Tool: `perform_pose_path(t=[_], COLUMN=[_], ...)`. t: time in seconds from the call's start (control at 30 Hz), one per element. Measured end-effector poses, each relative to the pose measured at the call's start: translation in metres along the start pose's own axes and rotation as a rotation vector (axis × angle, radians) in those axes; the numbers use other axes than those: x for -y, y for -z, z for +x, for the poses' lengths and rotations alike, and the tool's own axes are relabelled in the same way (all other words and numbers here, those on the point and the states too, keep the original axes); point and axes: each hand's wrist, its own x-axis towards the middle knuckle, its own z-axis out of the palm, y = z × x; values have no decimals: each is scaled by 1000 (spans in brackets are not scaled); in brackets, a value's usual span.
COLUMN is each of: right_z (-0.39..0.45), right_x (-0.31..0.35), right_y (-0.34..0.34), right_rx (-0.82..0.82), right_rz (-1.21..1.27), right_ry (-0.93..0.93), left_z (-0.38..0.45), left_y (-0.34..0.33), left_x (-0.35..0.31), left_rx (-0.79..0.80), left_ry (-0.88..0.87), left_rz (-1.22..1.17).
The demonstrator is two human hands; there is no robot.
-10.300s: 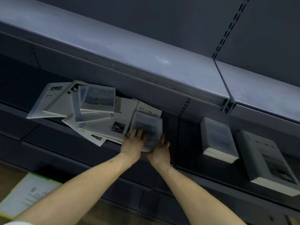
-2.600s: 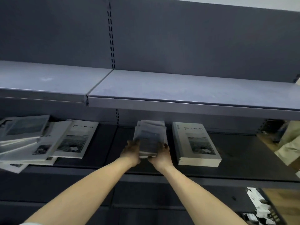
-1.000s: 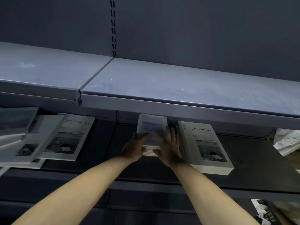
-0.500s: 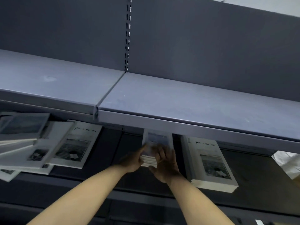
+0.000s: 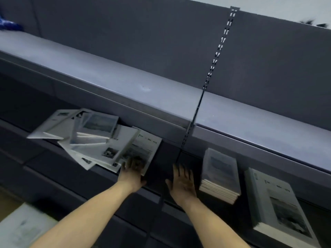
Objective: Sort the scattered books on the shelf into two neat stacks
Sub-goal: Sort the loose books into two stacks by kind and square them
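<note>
A scattered pile of white books (image 5: 93,140) lies on the left of the dark lower shelf (image 5: 166,169). The pile's rightmost large white book (image 5: 143,149) has a photo cover. My left hand (image 5: 133,170) grips its near corner, fingers on the cover and thumb at the edge. My right hand (image 5: 182,181) hovers open over bare shelf, holding nothing. Just right of it stands a neat stack of small books (image 5: 220,174). Further right is a neat stack of large books (image 5: 279,203).
The upper shelf (image 5: 125,83) overhangs the back of the lower one and hides the books' far ends. A slotted upright (image 5: 215,56) divides the back panel. Pale paper (image 5: 23,228) lies on the floor at the lower left.
Both hands have let go of the small stack and moved left. My left hand now holds the large book in the pile. The view has swung left and tilted.
</note>
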Motion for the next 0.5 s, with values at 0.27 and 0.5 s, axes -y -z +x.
perform_pose_path(t=[0.27, 0.5], right_z=[33, 51], right_x=[98, 139], right_y=[-15, -24], right_rx=[121, 95], right_rz=[130, 101], right_ry=[160, 76], left_z=[-5, -8], left_y=[1, 19], left_x=[55, 108], left_rx=[-34, -440], left_ry=[-165, -338], left_rz=[-156, -144])
